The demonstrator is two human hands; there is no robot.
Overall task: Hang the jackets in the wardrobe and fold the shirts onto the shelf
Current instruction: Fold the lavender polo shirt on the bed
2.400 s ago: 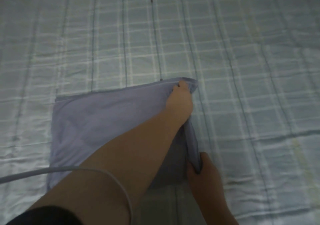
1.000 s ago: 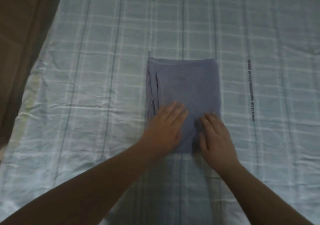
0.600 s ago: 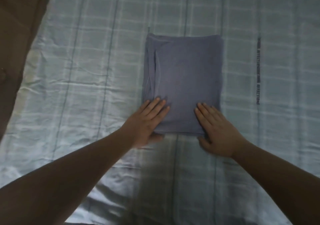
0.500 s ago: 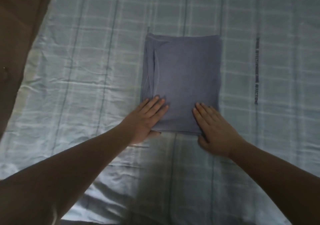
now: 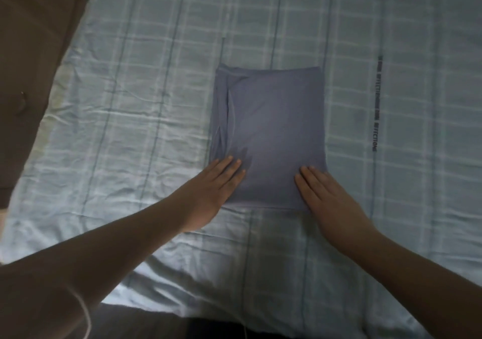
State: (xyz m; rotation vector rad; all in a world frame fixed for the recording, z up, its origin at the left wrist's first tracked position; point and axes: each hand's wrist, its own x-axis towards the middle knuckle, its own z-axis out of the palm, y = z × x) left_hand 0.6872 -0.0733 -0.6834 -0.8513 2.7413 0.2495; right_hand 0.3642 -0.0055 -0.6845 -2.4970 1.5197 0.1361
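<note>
On checked bed sheet (image 5: 130, 130), centre: folded grey-blue shirt (image 5: 271, 130), lying flat as a neat rectangle. Left hand (image 5: 216, 190) flat on near left corner, fingers straight, gripping nothing. Right hand (image 5: 331, 200) flat on near right corner, fingers likewise straight, pressing down. Brown surface (image 5: 31, 51) at far left.

A home bedroom: a bed spread with a wrinkled pale blue checked sheet (image 5: 146, 119) fills the view.

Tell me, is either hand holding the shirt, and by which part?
Nothing is held. The left hand and right hand lie flat on the near corners of the folded shirt.
</note>
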